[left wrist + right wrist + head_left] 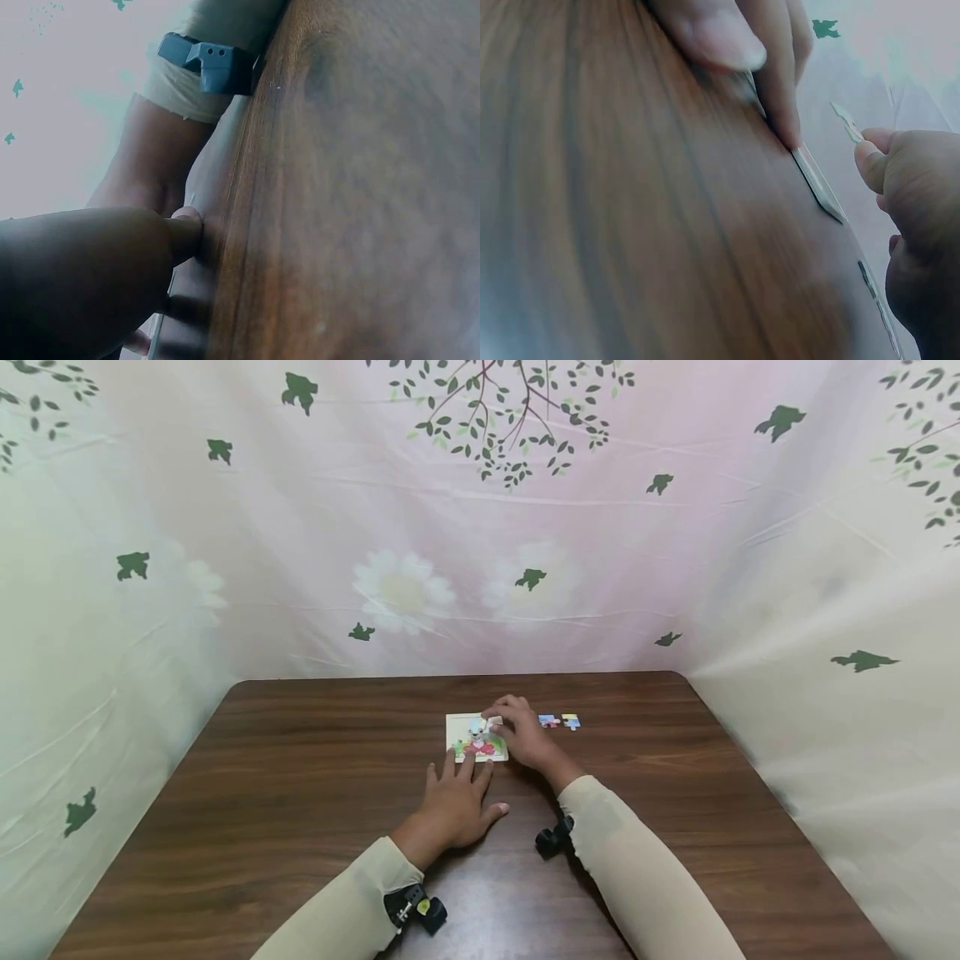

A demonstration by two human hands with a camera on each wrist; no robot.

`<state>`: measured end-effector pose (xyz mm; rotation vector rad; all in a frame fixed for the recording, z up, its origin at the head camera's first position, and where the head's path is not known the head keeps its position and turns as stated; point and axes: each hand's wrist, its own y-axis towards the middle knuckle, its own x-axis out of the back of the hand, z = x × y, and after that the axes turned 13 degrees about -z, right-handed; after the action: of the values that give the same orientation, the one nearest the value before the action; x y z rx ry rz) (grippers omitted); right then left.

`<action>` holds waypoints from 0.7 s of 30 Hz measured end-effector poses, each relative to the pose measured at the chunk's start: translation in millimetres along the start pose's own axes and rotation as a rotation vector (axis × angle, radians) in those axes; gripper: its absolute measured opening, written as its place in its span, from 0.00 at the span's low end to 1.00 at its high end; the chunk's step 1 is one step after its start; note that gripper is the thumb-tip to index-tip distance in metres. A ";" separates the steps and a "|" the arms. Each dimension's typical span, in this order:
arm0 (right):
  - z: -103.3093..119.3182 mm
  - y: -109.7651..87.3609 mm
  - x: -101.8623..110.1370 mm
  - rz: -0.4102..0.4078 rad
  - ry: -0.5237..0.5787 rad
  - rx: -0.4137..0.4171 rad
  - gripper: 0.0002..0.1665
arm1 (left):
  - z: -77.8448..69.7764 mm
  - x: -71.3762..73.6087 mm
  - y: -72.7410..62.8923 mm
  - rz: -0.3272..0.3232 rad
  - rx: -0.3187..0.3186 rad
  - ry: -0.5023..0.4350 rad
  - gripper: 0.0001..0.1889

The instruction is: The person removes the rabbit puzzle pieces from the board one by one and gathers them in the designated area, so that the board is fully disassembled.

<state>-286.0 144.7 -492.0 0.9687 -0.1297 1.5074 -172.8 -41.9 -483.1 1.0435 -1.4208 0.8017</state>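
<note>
A small jigsaw puzzle board (457, 727) with a pale frame and a cartoon animal picture lies on the table. My left hand (455, 806) is spread at its near edge, fingertips touching the frame; in the right wrist view, the left fingers (778, 82) press down at the board's edge. Over the board's right side, my right hand (521, 735) pinches a puzzle piece (847, 124) between thumb and forefinger, held up off the board. In the left wrist view, the left hand (82, 270) partly hides the right hand behind it.
Two loose puzzle pieces, one pink and blue (549, 721) and one yellow and blue (572, 722), lie right of the board. The brown wooden table (300, 760) meets a patterned cloth backdrop (450, 527) on three sides. Black cameras (553, 839) sit on both wrists.
</note>
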 end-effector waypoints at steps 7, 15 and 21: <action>-14.1 -8.4 16.1 -0.031 -0.021 0.001 0.15 | 0.1 1.0 0.3 -0.005 0.008 0.002 0.44; -26.7 -17.0 31.4 -0.034 -0.011 -0.044 0.15 | 0.3 -0.1 0.3 0.001 0.016 0.009 0.44; -33.2 -20.8 40.1 -0.051 -0.004 -0.054 0.15 | 0.1 -0.7 0.2 0.001 0.016 0.008 0.44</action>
<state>-278.8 200.0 -497.6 0.9256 -0.1465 1.4486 -173.1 -41.7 -483.9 1.0510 -1.4108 0.8187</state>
